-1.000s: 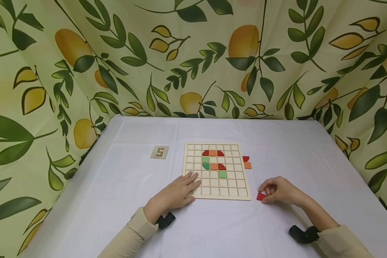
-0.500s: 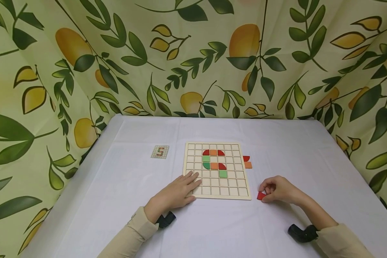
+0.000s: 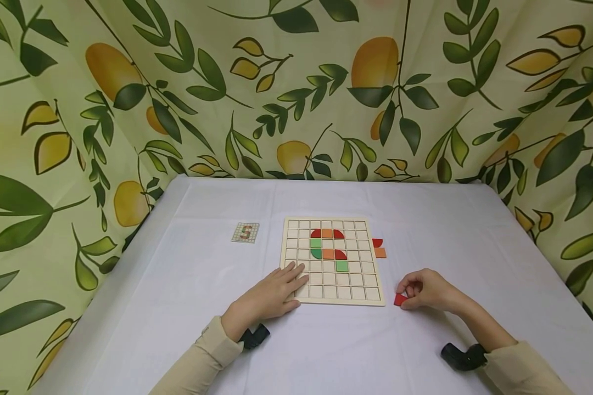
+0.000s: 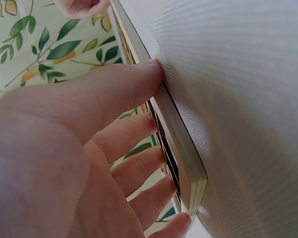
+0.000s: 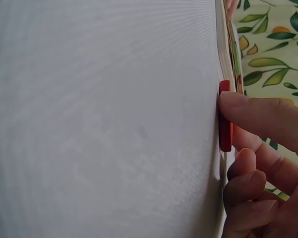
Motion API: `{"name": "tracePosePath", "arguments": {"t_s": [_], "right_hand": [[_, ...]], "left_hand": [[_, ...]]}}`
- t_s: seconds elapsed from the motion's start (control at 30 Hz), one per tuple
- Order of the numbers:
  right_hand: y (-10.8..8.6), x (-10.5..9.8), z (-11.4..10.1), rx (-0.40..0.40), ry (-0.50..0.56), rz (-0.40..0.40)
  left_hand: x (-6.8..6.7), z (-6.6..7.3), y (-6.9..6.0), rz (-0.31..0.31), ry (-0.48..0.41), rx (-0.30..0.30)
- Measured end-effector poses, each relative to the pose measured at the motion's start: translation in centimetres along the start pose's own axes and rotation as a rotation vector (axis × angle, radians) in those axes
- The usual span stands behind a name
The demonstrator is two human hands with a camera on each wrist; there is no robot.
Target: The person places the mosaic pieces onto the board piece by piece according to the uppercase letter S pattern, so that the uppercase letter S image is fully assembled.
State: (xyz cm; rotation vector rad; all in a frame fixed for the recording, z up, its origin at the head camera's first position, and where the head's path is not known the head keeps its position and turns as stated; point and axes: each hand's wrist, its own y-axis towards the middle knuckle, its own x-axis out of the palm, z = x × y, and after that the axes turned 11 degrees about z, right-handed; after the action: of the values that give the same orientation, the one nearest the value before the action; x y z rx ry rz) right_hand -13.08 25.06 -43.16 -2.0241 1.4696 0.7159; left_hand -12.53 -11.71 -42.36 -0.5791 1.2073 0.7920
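My left hand rests on the near left corner of a wooden grid board, fingers extended over its cells. In the left wrist view the thumb touches the board's edge. On the board, red, orange and green tiles form a curved figure, with a light green square tile lowest. Right of the board, my right hand pinches a red tile between thumb and finger, low at the tablecloth. The right wrist view shows this red tile edge-on; its full outline is partly hidden by the fingers.
A small pattern card with an S-shaped figure lies left of the board. Against the board's right edge lie a red rounded tile and an orange square tile. A patterned curtain stands behind the white-covered table.
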Motion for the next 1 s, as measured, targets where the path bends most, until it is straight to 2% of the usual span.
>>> {"name": "tracePosePath", "arguments": {"t_s": [1.0], "right_hand": [[0.7, 0.0, -1.4, -0.055, -0.014, 0.022]], "left_hand": [[0.0, -0.1, 0.1, -0.004, 0.014, 0.010]]}}
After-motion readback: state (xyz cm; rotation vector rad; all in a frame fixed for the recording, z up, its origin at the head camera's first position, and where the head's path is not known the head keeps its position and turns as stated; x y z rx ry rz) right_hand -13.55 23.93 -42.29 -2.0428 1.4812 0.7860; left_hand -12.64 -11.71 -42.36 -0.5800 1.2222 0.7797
